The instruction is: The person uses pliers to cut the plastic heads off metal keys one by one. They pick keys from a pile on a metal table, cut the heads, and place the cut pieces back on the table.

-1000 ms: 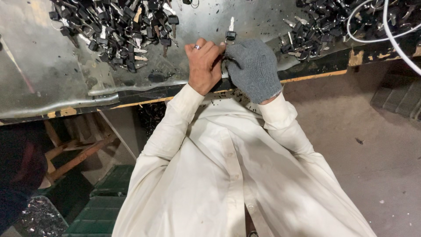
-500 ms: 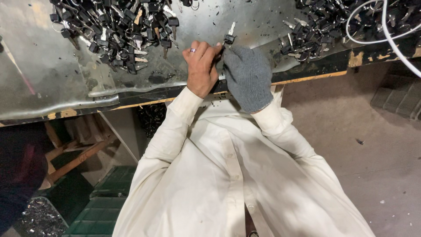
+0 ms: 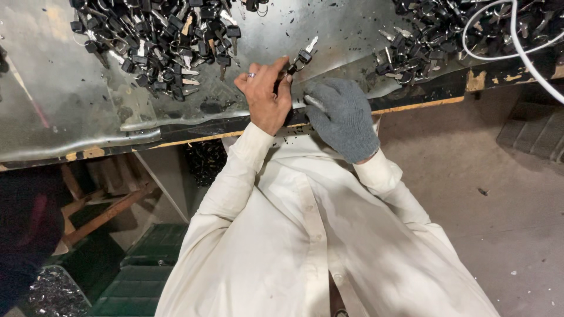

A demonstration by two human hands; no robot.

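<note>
Left heap: a pile of black-headed keys lay on the metal-sheeted bench, well left of the hands, seemingly as stock within reach.
Left hand: the bare left hand, a ring on one finger, was closed, its fingertips pinching a black-headed key at the head, the silver blade pointing up and away, probably so the blade stayed free to work on.
Key position: it stood just above the left hand's fingertips, up and left of the gloved hand, over the bench edge.
Right hand: the right hand, in a grey knit glove, was curled around a thin metal piece; what that was I could not tell.
Right heap: a second pile of keys lay beside a white cable.
</note>
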